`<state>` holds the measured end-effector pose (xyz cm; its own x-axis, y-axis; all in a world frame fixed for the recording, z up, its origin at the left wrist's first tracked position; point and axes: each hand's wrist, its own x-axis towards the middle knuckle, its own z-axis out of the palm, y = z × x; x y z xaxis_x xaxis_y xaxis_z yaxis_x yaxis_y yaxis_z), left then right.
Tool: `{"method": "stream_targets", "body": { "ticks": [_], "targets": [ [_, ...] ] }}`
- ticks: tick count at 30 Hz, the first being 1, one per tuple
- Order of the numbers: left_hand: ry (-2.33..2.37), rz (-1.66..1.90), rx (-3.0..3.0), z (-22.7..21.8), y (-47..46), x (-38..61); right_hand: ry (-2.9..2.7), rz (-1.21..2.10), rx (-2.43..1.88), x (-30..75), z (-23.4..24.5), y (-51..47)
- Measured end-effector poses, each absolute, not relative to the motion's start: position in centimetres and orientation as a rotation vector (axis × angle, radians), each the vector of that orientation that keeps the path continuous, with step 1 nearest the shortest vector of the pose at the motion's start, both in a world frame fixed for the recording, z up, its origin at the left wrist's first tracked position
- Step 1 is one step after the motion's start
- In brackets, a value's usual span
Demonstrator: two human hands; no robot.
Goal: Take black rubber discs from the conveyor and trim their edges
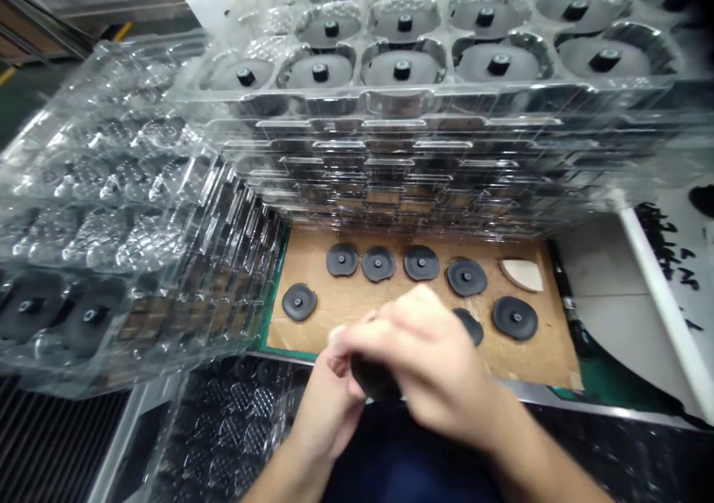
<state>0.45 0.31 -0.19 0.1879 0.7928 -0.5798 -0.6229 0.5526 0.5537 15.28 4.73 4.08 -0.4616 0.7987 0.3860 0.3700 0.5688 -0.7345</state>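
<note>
So the main thing here is a dark piece (375, 380) held between two bare hands, low in the middle of the view. Call that the centre of the clock. The right hand (432, 347) wraps over it from about 3 o'clock, fingers bent and pressed together on it. The left hand (332, 399) sits against it from around 8 o'clock, but there's blur and overlap, so I can't tell if those fingers actually pinch it or just prop it up.

As for the step, my read is two-handed handling of one piece, held clear of the board; what exactly is being done to it is hidden. I'd say the next move calls for a steady left-hand support and a controlled right-hand grip.

Further out there's a cardboard sheet (290, 339) with loose dark discs (378, 263) fanned from 10 round to 2 o'clock, one partly covered by the right hand. A pale wedge-shaped piece (523, 274) lies at 2. Beyond the sheet at 12 is a tall stack of clear trays (396, 103), discs sitting in its top pockets. Another clear tray stack (111, 224) stands around 10.
</note>
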Motion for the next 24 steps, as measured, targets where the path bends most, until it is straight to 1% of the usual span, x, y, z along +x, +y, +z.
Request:
{"method": "stream_targets", "body": {
  "ticks": [4,7,9,11,14,17,18,20,22,24],
  "targets": [
    [1.010,1.145,0.197,-0.3,0.6,-0.2,-1.873,0.900,-1.455,16.1,-0.9,3.8],
    [0.973,1.178,0.151,-0.4,0.7,-0.9,-1.894,0.994,-1.476,15.7,-4.9,1.6],
    [0.935,1.180,0.133,-0.4,0.7,-1.2,-1.904,1.023,-1.447,15.3,-6.0,0.8],
    [0.911,1.181,0.125,-0.5,0.7,-1.2,-1.857,1.010,-1.477,15.0,-5.2,1.0],
    [0.883,1.177,0.129,-0.5,0.7,-0.7,-1.734,0.901,-1.485,14.5,-1.3,2.5],
    [0.874,1.149,0.128,-0.5,0.5,-0.3,-1.786,0.770,-1.179,13.5,2.8,3.4],
    [0.889,1.141,0.124,-0.5,0.4,-0.3,-1.837,0.773,-1.090,13.2,3.6,3.4],
    [0.941,1.134,0.117,-0.5,0.3,-0.3,-1.943,0.882,-1.003,12.7,4.3,3.3],
    [0.955,1.122,0.118,-0.3,0.3,-0.3,-2.009,0.974,-1.016,12.4,4.3,3.2],
    [0.916,1.102,0.127,0.0,0.5,-0.2,-1.991,0.867,-1.090,12.0,4.3,3.4]
  ]
}}
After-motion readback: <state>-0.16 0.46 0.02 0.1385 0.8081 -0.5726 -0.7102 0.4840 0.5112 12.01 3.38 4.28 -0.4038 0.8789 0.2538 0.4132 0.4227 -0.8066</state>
